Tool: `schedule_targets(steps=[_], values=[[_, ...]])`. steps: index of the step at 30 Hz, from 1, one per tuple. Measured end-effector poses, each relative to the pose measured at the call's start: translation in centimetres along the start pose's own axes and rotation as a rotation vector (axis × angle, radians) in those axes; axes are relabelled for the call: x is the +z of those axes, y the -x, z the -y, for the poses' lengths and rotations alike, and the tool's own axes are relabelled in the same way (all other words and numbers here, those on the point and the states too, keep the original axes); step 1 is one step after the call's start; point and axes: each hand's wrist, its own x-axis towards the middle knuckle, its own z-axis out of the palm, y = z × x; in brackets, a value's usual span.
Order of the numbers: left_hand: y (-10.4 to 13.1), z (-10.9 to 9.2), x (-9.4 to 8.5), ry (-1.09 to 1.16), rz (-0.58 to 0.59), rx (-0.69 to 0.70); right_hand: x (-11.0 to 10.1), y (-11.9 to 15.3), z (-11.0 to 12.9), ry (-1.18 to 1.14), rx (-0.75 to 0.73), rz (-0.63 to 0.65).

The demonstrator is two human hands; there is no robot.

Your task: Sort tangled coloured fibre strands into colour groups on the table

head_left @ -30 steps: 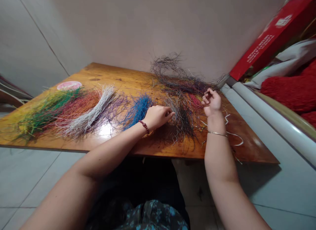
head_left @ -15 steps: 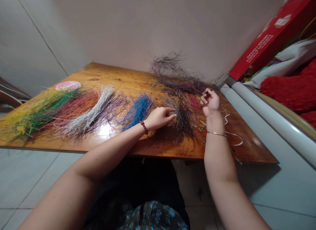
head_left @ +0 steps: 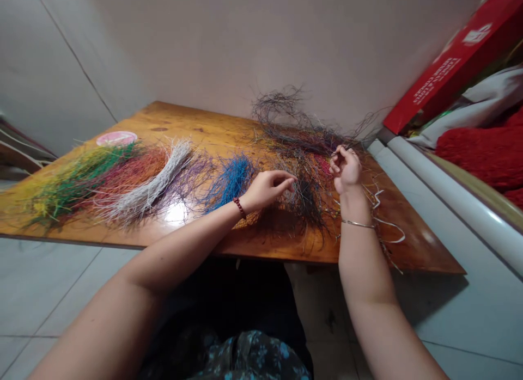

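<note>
We have our left hand (head_left: pixel 269 189) out over the middle of the worktop (head_left: pixel 196 121), back upward, just beside the grey-and-black bundle of strands (head_left: pixel 306 197). Its grip is narrow, with thumb and forefinger almost meeting at the tips; we cannot tell whether a fine strand lies between them. Our right hand (head_left: pixel 346 165) is farther right, palm turned partly toward us and fingers curled, at the right end of the dark tangle of strands (head_left: pixel 284 116). That grip is half closed, and thin dark strands show about the fingertips, though we cannot tell whether they are pinched or only passing behind.

The dark tangle lies along the back of the worktop near the wall (head_left: pixel 245 48), and magenta strands (head_left: pixel 322 165) show between it and our right hand. Left of our left hand we have the blue strands (head_left: pixel 232 178), then loose purple strands (head_left: pixel 194 176), the thick white bundle (head_left: pixel 153 189), orange-red strands (head_left: pixel 141 167), green strands (head_left: pixel 96 170) and yellow strands (head_left: pixel 44 197). A pink disc (head_left: pixel 117 138) lies behind the green ones. White ribbon (head_left: pixel 394 227) curls to the right of our right wrist. We wear a dark red bead bracelet (head_left: pixel 239 207) on the left wrist and a thin bangle (head_left: pixel 357 224) on the right.
</note>
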Motion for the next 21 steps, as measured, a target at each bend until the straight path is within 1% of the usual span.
schedule_targets(steps=[2,3,4,6,10,15,21], values=[[-0.3,0.5,-0.2,-0.043,-0.172,-0.010,0.7,0.5,0.1,0.031,-0.030,0.025],[-0.4,0.7,-0.3,-0.055,-0.237,-0.018,1.0,0.7,0.1,0.047,-0.044,0.037],[-0.5,0.8,-0.3,-0.055,-0.286,-0.026,1.3,0.9,0.1,0.062,-0.060,0.047],[-0.6,1.0,-0.4,-0.029,-0.331,-0.039,1.8,1.1,0.1,0.089,-0.085,0.066],[-0.8,0.9,-0.2,0.026,-0.289,-0.080,2.3,1.3,-0.1,0.133,-0.085,0.080],[-0.7,0.7,-0.1,0.052,-0.218,-0.082,2.8,1.6,-0.4,0.155,-0.062,0.112],[-0.6,0.9,0.2,0.218,-0.157,-0.154,3.4,2.0,-0.7,0.152,-0.046,0.104]])
